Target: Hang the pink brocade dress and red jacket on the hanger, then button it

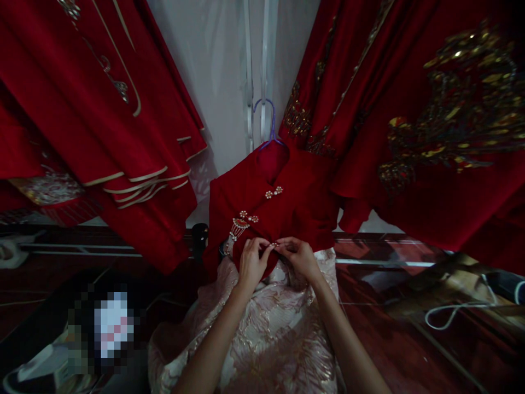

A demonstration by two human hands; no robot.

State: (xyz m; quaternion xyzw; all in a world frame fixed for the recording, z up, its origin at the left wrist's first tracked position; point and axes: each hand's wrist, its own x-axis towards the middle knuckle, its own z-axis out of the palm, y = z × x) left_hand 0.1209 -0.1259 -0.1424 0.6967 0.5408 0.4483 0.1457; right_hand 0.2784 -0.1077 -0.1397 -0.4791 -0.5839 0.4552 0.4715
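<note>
A red dress top (287, 197) hangs on a blue hanger (268, 123) against a white wall. Pearl-like clasp buttons (273, 192) run down its slanted front flap, and a beaded tassel (238, 227) hangs beside them. A pale pink patterned skirt (266, 334) spreads out below. My left hand (252, 261) and my right hand (297, 254) meet at the lower edge of the red flap. Both pinch a small clasp (274, 245) between their fingertips.
Red garments with cream trim (123, 164) hang at the left. Red garments with gold embroidery (451, 120) hang at the right. A dark reddish floor (389, 306) carries a white cord (447, 317) at the right. A white object (36, 366) sits at the bottom left.
</note>
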